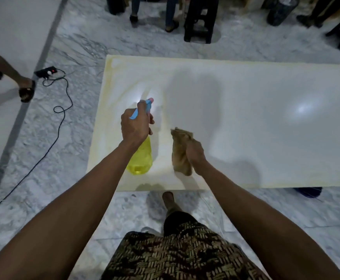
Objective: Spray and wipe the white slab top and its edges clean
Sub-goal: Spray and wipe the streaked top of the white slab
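The white slab point(246, 122) lies flat in front of me, with yellowish staining along its left and far edges. My left hand point(134, 126) grips a yellow spray bottle point(141, 156) by its blue trigger head point(145, 107), held above the slab's left part with the nozzle pointing away from me. My right hand point(195, 153) holds a crumpled brown cloth point(180, 150) just right of the bottle, above the slab's near-left area.
Grey marble floor surrounds the slab. A black cable point(62, 118) and a power strip point(45, 72) lie on the floor to the left. Another person's arm point(7, 69) reaches in at far left. A black stool point(202, 19) and people's legs stand beyond the far edge.
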Available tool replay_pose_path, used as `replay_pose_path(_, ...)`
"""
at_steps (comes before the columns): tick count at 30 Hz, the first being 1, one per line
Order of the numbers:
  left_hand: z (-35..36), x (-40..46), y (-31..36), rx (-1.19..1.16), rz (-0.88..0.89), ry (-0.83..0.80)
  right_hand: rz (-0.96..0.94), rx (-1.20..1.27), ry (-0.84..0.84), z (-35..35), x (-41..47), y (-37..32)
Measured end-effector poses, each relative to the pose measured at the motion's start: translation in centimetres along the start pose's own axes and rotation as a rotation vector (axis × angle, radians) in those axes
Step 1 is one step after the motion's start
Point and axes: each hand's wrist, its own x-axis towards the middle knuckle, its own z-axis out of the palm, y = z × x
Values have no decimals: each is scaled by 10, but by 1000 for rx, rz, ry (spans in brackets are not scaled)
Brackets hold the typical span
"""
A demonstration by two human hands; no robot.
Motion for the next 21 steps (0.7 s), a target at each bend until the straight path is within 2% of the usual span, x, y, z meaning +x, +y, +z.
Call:
replay_pose_path(2, 4, 19, 14, 23, 32, 2, 47, 195, 67, -18, 41, -34)
replay_pose_path(4, 10, 40, 25, 21, 24, 0, -1, 281, 111, -32, 82, -65)
replay_pose_path(7, 24, 83, 38, 37, 7, 12, -51, 226, 134, -41, 148, -113)
replay_pose_path(10, 39, 124, 43, 42, -17, 10, -71, 30, 134, -40, 214, -146)
replay_pose_path(14, 55, 171, 38, 10, -54, 32, -251, -348, 182, -26, 300, -163)
replay_pose_path(16, 59, 196, 33, -3, -83, 64, -308, -434, 217, -14, 342, -173)
replay_pose_path(18, 59, 217, 25, -9, -98, 99, -367, -515, 155, -1, 378, -184)
replay_pose_path(20, 59, 236, 13, 3, -98, 125, -354, -723, 59, 21, 420, -176)
replay_pose_path(21, 59, 243, 8, 8, -96, 131, -371, -835, 66, 33, 441, -162)
